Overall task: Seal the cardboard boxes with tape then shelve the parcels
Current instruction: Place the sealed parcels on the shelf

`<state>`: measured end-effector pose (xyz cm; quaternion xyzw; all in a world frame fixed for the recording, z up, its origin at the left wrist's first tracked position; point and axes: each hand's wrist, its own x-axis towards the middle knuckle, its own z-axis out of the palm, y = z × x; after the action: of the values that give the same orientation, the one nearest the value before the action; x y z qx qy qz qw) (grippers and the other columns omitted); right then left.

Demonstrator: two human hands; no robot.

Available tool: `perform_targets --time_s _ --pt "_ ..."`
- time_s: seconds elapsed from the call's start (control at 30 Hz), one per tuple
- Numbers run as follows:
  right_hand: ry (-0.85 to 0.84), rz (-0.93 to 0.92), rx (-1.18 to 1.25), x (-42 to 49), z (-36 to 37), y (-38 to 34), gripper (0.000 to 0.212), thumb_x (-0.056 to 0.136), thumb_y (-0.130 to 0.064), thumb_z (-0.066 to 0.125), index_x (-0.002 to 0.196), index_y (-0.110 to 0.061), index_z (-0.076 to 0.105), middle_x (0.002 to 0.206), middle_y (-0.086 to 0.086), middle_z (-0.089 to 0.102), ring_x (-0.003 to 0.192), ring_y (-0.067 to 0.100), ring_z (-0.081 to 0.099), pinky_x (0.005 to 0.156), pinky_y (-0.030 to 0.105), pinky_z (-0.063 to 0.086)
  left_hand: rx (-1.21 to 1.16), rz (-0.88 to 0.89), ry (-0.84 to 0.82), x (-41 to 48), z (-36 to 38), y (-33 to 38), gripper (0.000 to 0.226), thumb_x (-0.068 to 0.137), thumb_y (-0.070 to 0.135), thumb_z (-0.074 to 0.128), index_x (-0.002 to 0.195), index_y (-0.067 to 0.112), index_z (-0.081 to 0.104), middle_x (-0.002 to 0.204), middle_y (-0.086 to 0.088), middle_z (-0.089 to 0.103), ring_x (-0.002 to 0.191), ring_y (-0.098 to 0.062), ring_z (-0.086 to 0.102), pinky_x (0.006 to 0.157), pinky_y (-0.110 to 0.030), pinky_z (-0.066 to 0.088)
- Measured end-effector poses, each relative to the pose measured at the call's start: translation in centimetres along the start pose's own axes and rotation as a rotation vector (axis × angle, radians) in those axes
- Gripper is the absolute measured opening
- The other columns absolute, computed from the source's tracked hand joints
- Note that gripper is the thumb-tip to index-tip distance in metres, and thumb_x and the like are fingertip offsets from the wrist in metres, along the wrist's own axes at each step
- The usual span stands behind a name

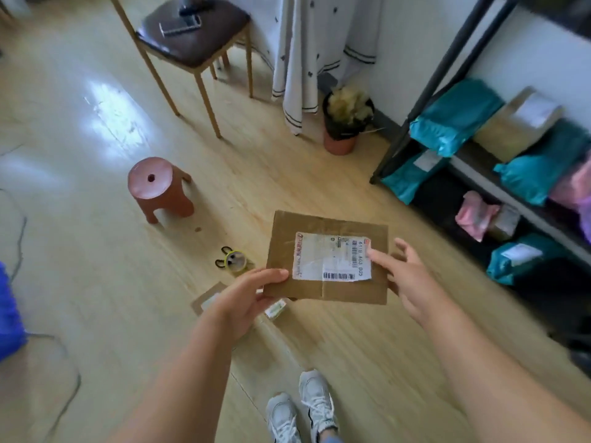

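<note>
Cardboard box (326,257): flat, label up, held in the air above the floor (96,251), near the shelf (486,179) at right but not yet at it. Pinched at the near-left corner by the left grip (246,298), thumb on top, fingers curled beneath. Touched at the label's right edge by one straight digit of the right grip (412,282), otherwise spread wide and holding nothing. Judged risky: carried on a single corner pinch, so liable to droop, twist out and drop onto the small parcels (275,310) lying on the floor directly below. Cannot tell whether sealed yet, top seam too blurred; if shelved unsealed, likely to gape open later. Tape roll (235,260) and scissors (225,250) lying on the floor ahead of the shoes (316,401), near the stool (160,187); easy to kick or tread on when stepping toward the shelf. Shelf already crowded with teal bags (454,116); may nudge one off when sliding the box in.
</note>
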<state>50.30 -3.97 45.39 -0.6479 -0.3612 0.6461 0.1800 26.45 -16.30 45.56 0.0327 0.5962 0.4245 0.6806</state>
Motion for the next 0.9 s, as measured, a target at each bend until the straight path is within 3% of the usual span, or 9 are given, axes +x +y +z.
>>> perform_targets --time_s 0.03,0.1,0.2,0.27,0.43,0.57,0.7,0.8,0.9 --pt "0.075 0.019 -0.015 -0.6 -0.9 0.3 0.124 0.049 -0.064 0.089 0.154 -0.030 0.030 0.145 -0.002 0.050 0.119 0.021 0.060 0.104 0.044 0.049 -0.039 0.014 0.023 -0.3 1.8 0.1 0.034 0.078 0.012 0.075 0.111 0.007 0.068 0.111 -0.010 0.073 0.099 -0.019 0.069 0.100 -0.031 0.049" --pt "0.148 0.066 0.008 -1.8 -2.5 1.0 0.113 0.055 -0.076 0.078 0.148 -0.025 0.041 0.137 -0.003 0.057 0.115 0.020 0.060 0.095 0.040 0.052 -0.109 0.021 0.043 -0.5 5.8 0.0 0.029 0.086 0.010 0.070 0.114 0.006 0.065 0.110 -0.009 0.072 0.104 -0.022 0.064 0.108 -0.035 0.045" --pt "0.030 0.084 0.058 -3.4 -4.0 1.6 0.064 0.081 -0.069 0.063 0.127 -0.024 0.059 0.122 -0.005 0.065 0.111 0.014 0.061 0.096 0.037 0.049 -0.051 0.003 0.002 0.2 11.7 -1.0 0.053 0.075 0.020 0.080 0.123 0.009 0.062 0.112 -0.003 0.073 0.111 -0.018 0.063 0.112 -0.038 0.038" --pt "-0.020 0.030 0.093 -3.6 -5.1 1.8 0.051 0.087 -0.067 0.057 0.121 -0.030 0.061 0.121 -0.010 0.068 0.113 0.010 0.060 0.103 0.037 0.045 0.061 -0.015 -0.056 0.8 15.3 -2.3 0.070 0.058 0.031 0.080 0.123 0.014 0.062 0.108 0.006 0.073 0.109 -0.010 0.061 0.110 -0.036 0.034" --pt "0.043 -0.069 0.403 -2.5 -10.6 2.7 0.022 0.098 -0.030 0.062 0.119 -0.022 0.066 0.112 -0.006 0.075 0.107 0.014 0.070 0.095 0.030 0.052 0.189 -0.030 -0.145 3.0 21.8 -6.5 0.041 0.065 0.021 0.083 0.100 0.022 0.062 0.084 0.020 0.071 0.094 0.006 0.049 0.096 -0.031 0.027" --pt "0.029 -0.084 0.485 -1.7 -16.3 3.7 0.020 0.098 -0.015 0.061 0.116 -0.019 0.066 0.112 -0.002 0.075 0.106 0.015 0.070 0.094 0.030 0.052 0.243 -0.072 -0.229 4.3 25.6 -8.9 0.061 0.058 0.037 0.084 0.114 0.031 0.061 0.107 0.024 0.071 0.122 -0.003 0.048 0.106 -0.038 0.025" --pt "0.089 -0.041 0.440 -1.2 -22.4 5.4 0.019 0.097 -0.016 0.063 0.115 -0.022 0.068 0.108 -0.008 0.076 0.102 0.012 0.070 0.088 0.027 0.053 0.204 -0.009 -0.168 5.3 29.9 -10.1 0.090 0.049 0.046 0.087 0.132 0.030 0.055 0.119 0.016 0.069 0.121 -0.007 0.052 0.116 -0.039 0.027" --pt "0.144 0.000 0.442 -1.0 -28.4 6.7 0.020 0.096 -0.017 0.065 0.115 -0.023 0.067 0.109 -0.006 0.076 0.102 0.013 0.070 0.090 0.029 0.054 0.241 0.042 -0.128 7.0 34.6 -10.4 0.131 0.049 0.034 0.089 0.157 0.028 0.015 0.145 -0.001 0.050 0.128 -0.015 0.050 0.118 -0.041 0.027" --pt "0.199 0.031 0.384 -0.9 -33.4 7.7 0.022 0.094 -0.026 0.068 0.117 -0.024 0.067 0.110 -0.007 0.075 0.105 0.016 0.070 0.102 0.039 0.051 0.375 0.047 -0.193 8.0 39.3 -11.1 0.106 0.062 0.024 0.089 0.152 0.024 0.034 0.141 -0.003 0.054 0.113 -0.012 0.062 0.100 -0.031 0.043"
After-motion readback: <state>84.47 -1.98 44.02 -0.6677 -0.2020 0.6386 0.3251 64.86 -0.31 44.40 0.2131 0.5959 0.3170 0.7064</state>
